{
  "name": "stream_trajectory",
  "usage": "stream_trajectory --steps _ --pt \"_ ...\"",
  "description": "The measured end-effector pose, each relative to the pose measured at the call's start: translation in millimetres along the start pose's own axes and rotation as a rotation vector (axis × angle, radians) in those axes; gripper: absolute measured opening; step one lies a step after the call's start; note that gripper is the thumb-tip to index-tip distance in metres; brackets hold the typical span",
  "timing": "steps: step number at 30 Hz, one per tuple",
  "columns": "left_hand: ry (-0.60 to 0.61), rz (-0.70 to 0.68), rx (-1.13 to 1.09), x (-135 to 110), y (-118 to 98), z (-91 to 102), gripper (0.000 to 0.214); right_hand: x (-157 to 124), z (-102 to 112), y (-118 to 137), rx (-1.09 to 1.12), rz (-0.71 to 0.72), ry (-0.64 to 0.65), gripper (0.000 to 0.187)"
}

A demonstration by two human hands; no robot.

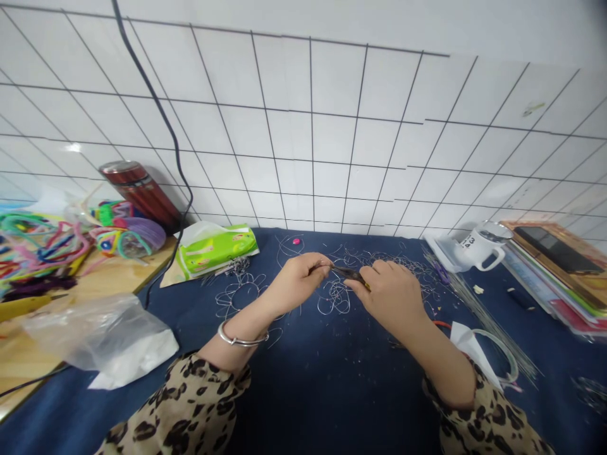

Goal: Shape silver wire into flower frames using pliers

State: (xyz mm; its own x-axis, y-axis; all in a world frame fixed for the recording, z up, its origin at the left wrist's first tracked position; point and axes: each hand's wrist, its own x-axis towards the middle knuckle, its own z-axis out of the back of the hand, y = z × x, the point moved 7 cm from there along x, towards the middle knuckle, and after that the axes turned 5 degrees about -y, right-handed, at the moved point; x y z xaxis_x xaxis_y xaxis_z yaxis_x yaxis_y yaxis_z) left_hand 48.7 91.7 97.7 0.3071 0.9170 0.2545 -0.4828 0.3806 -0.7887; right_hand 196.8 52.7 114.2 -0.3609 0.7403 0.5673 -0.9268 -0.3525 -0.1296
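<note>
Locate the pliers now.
In the head view, the pliers are just right of centre, gripped in the right hand, their tip pointing toward the left hand.

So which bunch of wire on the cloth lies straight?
The long bundle at right, running diagonally below the mug; the tangle beside your right hand and the loops below the tissue pack are curled.

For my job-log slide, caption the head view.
Pliers in the right hand, tip close to the left hand, near wire loops on a dark blue cloth.
</note>
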Motion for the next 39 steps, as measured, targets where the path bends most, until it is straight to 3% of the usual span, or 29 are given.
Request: stream_trajectory --steps 5,13,18,23,27,32,35,39 --pt "0.003 0.022 -0.076 0 0 -0.3 0.015 -1 -5 -2 0.042 -0.055 0.046 0.042" --pt "-0.069 0.003 -0.013 2 4 2.1 0.016 -1 -22 -4 0.121 -0.151 0.212 0.045" --pt "-0.027 0.070 -0.122 4 15 -1.1 0.015 -1 -31 -2 0.195 -0.159 0.258 0.046" --pt "-0.028 0.054 -0.206 6 20 -2.7 0.015 -1 -38 -3 0.257 -0.157 0.285 0.048" --pt "-0.202 -0.051 -0.143 5 13 6.6 0.025 -1 -35 -5 0.189 -0.159 0.251 0.048" --pt "-0.378 -0.322 0.111 -1 -5 16.1 0.017 -2 -31 0 0.104 -0.129 0.184 0.045" --pt "-0.413 -0.413 0.169 -4 -10 18.3 0.016 -3 -29 4 0.097 -0.100 0.165 0.043" --pt "-0.385 -0.387 0.123 -3 -8 18.8 0.016 -2 -23 6 0.080 -0.061 0.125 0.044"
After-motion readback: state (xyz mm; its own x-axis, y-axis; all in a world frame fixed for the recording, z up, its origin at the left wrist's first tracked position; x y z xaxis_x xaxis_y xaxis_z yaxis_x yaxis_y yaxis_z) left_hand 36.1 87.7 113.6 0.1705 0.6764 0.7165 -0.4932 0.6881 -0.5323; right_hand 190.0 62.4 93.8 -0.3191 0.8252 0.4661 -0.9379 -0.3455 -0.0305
